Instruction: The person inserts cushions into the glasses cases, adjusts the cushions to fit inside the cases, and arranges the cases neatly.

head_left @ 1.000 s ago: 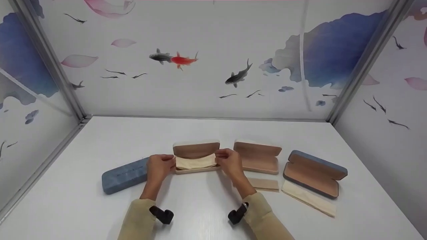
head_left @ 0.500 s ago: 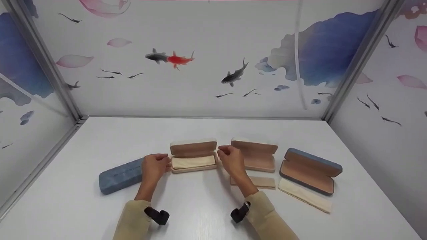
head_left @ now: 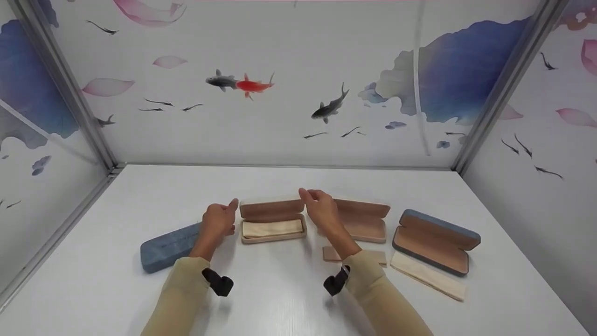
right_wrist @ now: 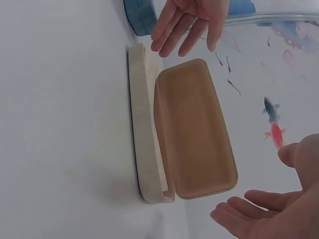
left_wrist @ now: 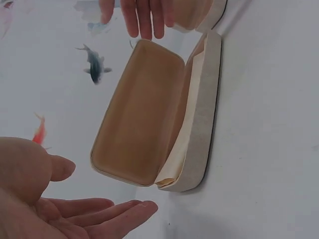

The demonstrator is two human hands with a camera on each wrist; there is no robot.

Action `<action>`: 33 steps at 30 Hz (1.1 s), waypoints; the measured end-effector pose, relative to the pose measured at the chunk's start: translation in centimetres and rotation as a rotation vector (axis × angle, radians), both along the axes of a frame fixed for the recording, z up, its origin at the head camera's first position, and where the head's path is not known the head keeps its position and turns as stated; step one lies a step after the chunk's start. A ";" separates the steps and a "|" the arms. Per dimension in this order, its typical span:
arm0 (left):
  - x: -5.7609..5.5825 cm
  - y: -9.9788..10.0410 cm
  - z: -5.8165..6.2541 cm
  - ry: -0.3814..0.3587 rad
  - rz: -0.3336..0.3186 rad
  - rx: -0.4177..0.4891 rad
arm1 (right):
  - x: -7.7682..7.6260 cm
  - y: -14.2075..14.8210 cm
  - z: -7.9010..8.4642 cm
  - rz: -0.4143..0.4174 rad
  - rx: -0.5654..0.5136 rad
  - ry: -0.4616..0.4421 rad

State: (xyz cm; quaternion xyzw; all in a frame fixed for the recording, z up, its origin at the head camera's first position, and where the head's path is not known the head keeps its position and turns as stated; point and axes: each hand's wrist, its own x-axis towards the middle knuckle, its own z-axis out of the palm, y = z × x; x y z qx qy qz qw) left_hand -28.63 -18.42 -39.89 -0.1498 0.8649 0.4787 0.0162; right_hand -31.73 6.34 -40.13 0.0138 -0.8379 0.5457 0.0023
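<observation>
A cream glasses case (head_left: 273,208) with a tan lining stands with its lid up in the middle of the table. Inside its lower half lies a folded cream cloth (head_left: 272,228). My left hand (head_left: 218,224) is just off the left end of this case, fingers apart and holding nothing, as the left wrist view confirms. Off the other end, level with the lid, is my right hand (head_left: 322,210), also holding nothing, its fingers loosely extended in the right wrist view. Neither hand visibly touches the case.
A closed blue glasses case (head_left: 170,247) lies at left, partly behind the left arm. To the right stand a second open cream case (head_left: 366,228) and an open blue case (head_left: 433,247). Before them lie a beige folded cloth (head_left: 332,254) and a cream folded cloth (head_left: 428,276).
Both hands have let go of the cream cloth, which now lies flat in the case. They have moved apart and up toward the ends of the lid.
</observation>
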 end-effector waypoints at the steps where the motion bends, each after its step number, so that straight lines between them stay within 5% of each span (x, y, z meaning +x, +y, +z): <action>1: -0.1 0.0 0.1 -0.030 -0.023 -0.004 | -0.2 0.0 0.1 0.015 0.005 -0.023; 6: -0.7 -0.2 0.2 -0.132 -0.103 0.056 | -1.0 -0.2 0.1 0.081 0.018 -0.163; 13: -1.3 0.0 0.0 -0.214 -0.090 0.184 | -1.9 -0.2 -0.8 0.136 -0.031 -0.303; 19: -1.4 -0.2 0.2 -0.232 -0.094 0.269 | -2.1 -0.1 -0.9 0.160 -0.022 -0.350; 27: -1.5 0.1 0.1 -0.238 -0.122 0.265 | -2.8 1.0 0.1 0.183 0.052 -0.433; 33: -1.5 0.0 -0.1 -0.254 -0.117 0.279 | -3.3 1.2 0.4 0.195 -0.016 -0.540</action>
